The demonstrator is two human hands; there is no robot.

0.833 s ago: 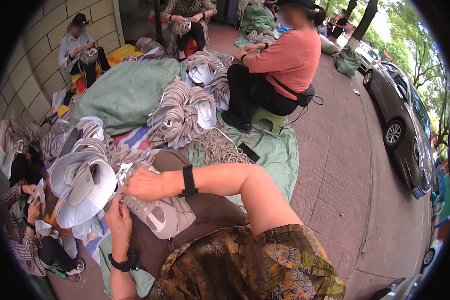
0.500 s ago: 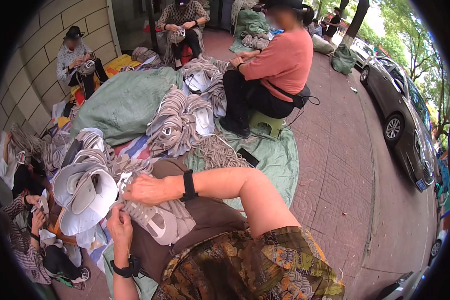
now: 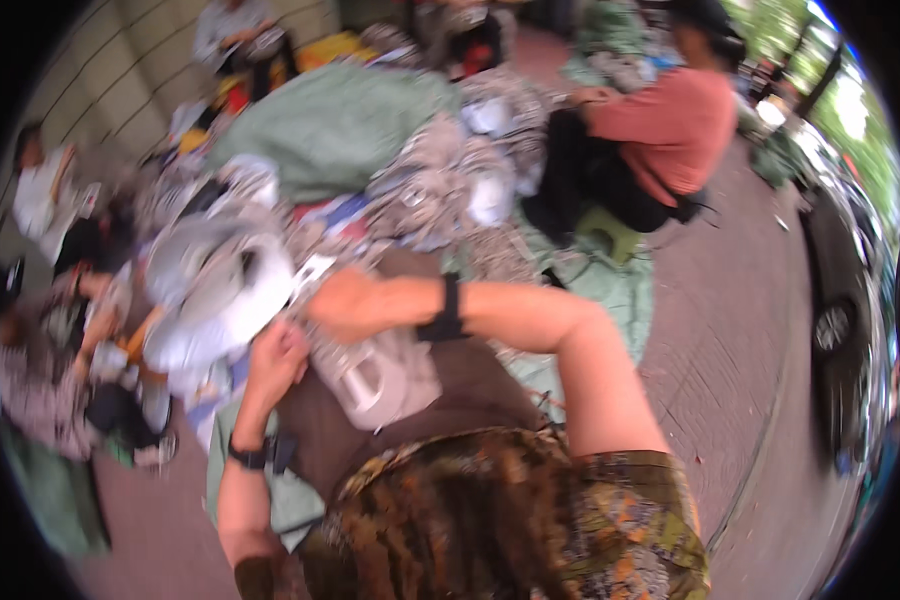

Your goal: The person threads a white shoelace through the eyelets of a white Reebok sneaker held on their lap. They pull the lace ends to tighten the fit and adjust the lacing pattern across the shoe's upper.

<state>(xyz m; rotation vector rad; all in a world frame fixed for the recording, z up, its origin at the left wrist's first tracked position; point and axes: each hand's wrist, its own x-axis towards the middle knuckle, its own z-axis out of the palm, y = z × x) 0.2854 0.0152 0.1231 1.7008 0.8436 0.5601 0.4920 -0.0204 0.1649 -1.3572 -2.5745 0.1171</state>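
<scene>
A beige-and-white shoe upper lies across the brown cloth on my lap, its rounded end toward me. My right hand is bent over its far end, closed on it, beside a white strip; motion smears the fingertips. To the left, my left hand is closed with fingers curled at the upper's edge; what they pinch is too blurred to tell. Just beyond it stands a nested stack of white-lined shoe uppers, close to both hands.
Heaps of beige uppers and a large green sack lie ahead. A person in a coral top sits on a green stool to the right. Other seated people work at the left, near a person's striped sleeve. A dark car stands far right.
The view has swung left, so the scene sits further right and is blurred. My left hand's fingers are more curled. My right hand stays at the upper's far end.
</scene>
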